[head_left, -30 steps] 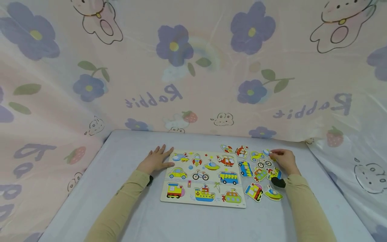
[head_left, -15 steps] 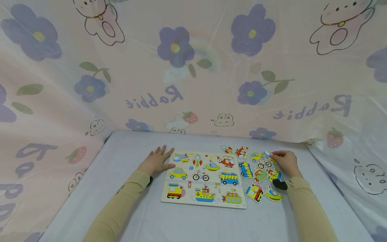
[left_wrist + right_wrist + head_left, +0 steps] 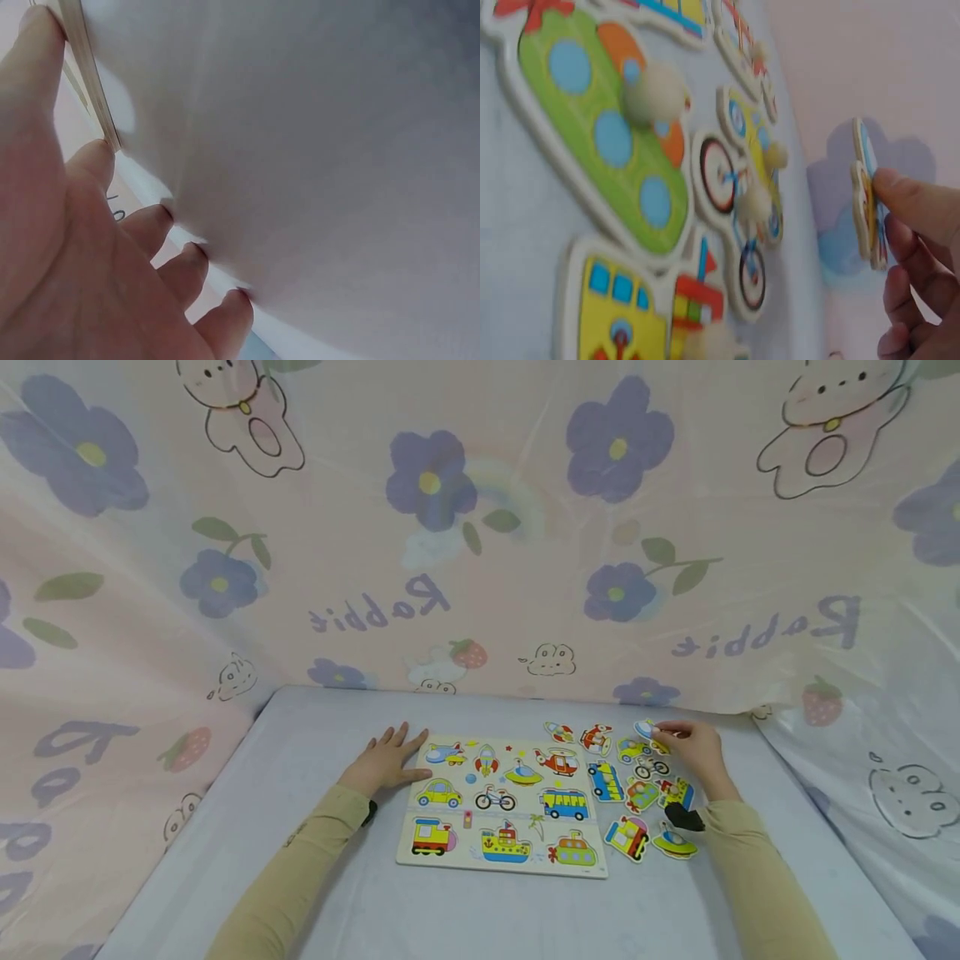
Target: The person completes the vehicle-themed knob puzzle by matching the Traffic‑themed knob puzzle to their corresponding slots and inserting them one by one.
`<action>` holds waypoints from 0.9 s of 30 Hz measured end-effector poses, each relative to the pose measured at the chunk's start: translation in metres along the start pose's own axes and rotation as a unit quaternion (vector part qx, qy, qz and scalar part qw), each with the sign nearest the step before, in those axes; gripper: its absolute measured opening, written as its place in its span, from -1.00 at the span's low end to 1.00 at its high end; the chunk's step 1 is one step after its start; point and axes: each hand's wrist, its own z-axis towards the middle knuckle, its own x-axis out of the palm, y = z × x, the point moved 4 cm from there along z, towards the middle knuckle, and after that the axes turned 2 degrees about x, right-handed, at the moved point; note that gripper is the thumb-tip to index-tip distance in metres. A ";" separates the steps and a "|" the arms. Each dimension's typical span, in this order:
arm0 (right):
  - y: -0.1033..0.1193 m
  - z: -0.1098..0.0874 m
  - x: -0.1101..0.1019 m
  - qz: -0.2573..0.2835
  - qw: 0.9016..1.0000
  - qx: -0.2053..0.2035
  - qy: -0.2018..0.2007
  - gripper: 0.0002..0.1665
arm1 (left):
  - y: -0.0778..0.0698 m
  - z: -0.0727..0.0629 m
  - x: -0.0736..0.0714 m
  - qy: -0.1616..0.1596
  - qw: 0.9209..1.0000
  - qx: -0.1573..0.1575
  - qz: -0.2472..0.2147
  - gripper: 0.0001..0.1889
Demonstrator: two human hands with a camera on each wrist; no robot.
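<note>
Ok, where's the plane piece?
In the head view, the plane piece is pinched in the right hand, right of the board, near the car piece.

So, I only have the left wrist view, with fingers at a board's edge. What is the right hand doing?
Observer: The right hand pinches a plane piece.
Operator: Does the board show a plane too?
Observer: Yes, a plane picture is near its far left corner.
Operator: And is anything lying loose beside it?
Observer: Yes, for one, a train piece lies just to its right.
</note>
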 end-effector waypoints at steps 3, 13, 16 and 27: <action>0.014 -0.001 0.008 0.003 1.000 -0.027 0.009 -0.59 | 0.001 -0.002 0.001 -0.001 1.000 -0.002 0.001 -0.11; 0.055 -0.006 0.036 0.031 0.995 -0.075 0.050 -0.66 | -0.002 -0.004 -0.002 -0.006 1.000 0.002 -0.008 -0.12; 0.067 -0.007 0.045 0.034 0.994 -0.086 0.060 -0.66 | -0.001 -0.003 -0.001 -0.008 1.000 0.006 -0.002 -0.11; 0.117 -0.012 0.089 0.067 0.985 -0.127 0.096 -0.79 | 0.001 -0.003 0.001 -0.006 1.000 0.013 -0.001 -0.11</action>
